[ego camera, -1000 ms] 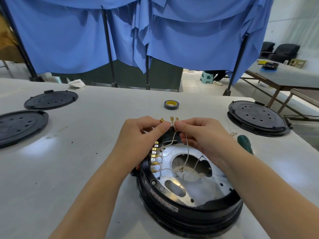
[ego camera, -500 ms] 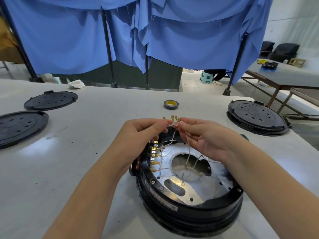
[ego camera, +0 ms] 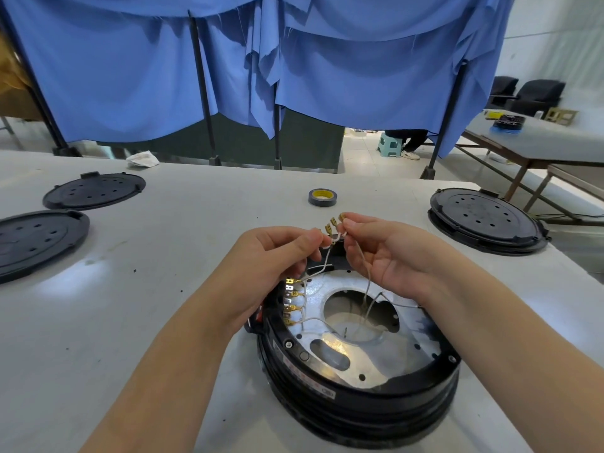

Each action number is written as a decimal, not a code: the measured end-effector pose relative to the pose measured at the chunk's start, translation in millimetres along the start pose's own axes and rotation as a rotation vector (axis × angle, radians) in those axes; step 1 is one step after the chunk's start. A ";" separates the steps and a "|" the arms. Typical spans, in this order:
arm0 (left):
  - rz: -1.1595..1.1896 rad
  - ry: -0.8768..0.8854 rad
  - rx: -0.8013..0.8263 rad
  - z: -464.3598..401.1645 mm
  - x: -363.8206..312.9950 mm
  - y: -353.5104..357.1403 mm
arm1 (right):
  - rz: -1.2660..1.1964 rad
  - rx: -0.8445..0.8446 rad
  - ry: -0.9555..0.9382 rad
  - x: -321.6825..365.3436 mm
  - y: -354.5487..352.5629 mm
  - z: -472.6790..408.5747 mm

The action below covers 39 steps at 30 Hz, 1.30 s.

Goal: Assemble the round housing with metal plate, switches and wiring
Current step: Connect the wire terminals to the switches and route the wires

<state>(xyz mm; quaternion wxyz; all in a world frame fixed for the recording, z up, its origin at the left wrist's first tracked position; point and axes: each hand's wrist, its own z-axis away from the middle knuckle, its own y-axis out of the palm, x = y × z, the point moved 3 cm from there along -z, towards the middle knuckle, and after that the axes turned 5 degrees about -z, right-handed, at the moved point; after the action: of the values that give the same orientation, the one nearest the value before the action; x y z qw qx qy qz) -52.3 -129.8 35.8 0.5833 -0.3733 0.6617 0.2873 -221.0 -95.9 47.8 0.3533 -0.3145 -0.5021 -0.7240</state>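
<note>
Both hands up over the far rim of the round housing [ego camera: 356,384], which sits on the table [ego camera: 163,322]. Left hand [ego camera: 261,259] pinches the thin wires [ego camera: 327,256] just below their brass terminals [ego camera: 333,223]; right hand [ego camera: 382,253] pinches the same bundle just beside it, fingertips nearly meeting. Wires trail down from the pinch into the metal plate [ego camera: 376,351] hole. Tape roll [ego camera: 322,196] beyond the hands.

A white strip label with red print [ego camera: 302,374] runs along the rim of the round black plastic housing [ego camera: 359,410], below both hands; its characters are too small to read.
</note>
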 end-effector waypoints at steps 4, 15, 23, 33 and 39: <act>-0.029 0.002 0.016 -1.6 2.0 -0.6 | 0.053 -0.029 -0.042 8.2 1.9 1.0; -0.089 0.010 -0.167 -2.7 0.4 -18.4 | 0.312 0.042 0.033 7.9 1.5 6.3; -0.414 -0.063 -0.463 -11.1 26.1 -28.0 | 0.883 0.009 -0.033 -7.4 9.2 -2.2; -0.478 -0.156 -0.385 -15.6 40.7 -23.1 | 1.120 0.040 -0.089 -17.4 26.2 -15.2; -0.426 -0.168 -0.392 -15.5 42.3 -22.5 | 1.191 0.034 -0.120 -16.9 29.9 -20.1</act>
<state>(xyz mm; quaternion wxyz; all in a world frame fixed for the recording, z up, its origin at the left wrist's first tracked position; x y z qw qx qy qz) -44.0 -161.6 -2.3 0.5998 -0.5843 0.4499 0.3106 -189.0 -119.1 43.2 0.6743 -0.5764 -0.2698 -0.3744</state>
